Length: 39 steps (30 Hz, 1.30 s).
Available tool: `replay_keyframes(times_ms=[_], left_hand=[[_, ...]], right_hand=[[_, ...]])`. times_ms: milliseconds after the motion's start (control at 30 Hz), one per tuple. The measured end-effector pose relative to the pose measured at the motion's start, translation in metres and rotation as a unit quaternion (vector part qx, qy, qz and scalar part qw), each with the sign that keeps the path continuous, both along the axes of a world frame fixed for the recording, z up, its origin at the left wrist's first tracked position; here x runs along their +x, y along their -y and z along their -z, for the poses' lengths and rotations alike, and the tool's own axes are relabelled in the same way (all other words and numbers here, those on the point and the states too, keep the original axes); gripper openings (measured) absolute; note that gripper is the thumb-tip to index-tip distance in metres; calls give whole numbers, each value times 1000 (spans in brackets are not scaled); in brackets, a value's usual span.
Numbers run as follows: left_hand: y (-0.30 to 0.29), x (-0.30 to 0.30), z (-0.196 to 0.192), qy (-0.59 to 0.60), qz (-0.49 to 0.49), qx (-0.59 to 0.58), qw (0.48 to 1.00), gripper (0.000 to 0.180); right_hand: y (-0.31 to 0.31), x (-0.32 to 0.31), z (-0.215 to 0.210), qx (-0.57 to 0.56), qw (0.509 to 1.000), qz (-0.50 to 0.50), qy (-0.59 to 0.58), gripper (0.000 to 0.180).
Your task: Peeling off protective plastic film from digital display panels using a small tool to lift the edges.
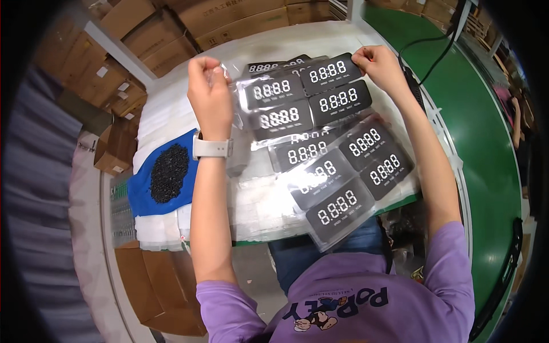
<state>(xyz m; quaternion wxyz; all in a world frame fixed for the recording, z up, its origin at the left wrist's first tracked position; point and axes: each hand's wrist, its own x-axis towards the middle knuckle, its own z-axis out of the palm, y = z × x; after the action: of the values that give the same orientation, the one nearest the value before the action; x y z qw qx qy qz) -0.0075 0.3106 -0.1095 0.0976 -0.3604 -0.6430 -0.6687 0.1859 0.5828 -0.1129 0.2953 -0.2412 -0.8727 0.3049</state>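
A clear sheet of black display overlays with white digit segments is spread between my two raised hands, above the white-covered table. My left hand, with a pale watch on its wrist, pinches the clear left edge of the sheet. At the upper right corner my right hand grips the same sheet between thumb and fingers. Nearer to me, another clear sheet of overlays overhangs the table's front edge. More overlays show partly behind the held sheet.
Left of my left forearm, small black parts are heaped on a blue cloth. An open cardboard box stands below the table. Stacked cartons line the back. A black cable hangs at the right, near the green floor.
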Motion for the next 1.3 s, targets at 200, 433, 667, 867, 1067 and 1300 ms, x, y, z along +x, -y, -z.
replay_keyframes(times_ms=[200,433,667,867,1067,1300], left_hand=[[3,-13,8,63,-80,-149,984,13],[1,24,-12,-54,113,-200,972,13],[15,110,12,-87,248,-298,918,14],[7,133,44,-113,207,-344,909,9],[1,140,48,-138,164,-357,909,12],[0,140,47,-134,179,-333,916,14]], right_hand=[[-10,-44,43,20,999,29,28,23],[36,6,-5,178,981,-5,73,51],[112,90,6,-5,992,-115,57,13],[113,98,36,73,988,-109,76,14],[122,93,37,164,978,-113,58,12],[118,93,39,167,971,-154,69,14]])
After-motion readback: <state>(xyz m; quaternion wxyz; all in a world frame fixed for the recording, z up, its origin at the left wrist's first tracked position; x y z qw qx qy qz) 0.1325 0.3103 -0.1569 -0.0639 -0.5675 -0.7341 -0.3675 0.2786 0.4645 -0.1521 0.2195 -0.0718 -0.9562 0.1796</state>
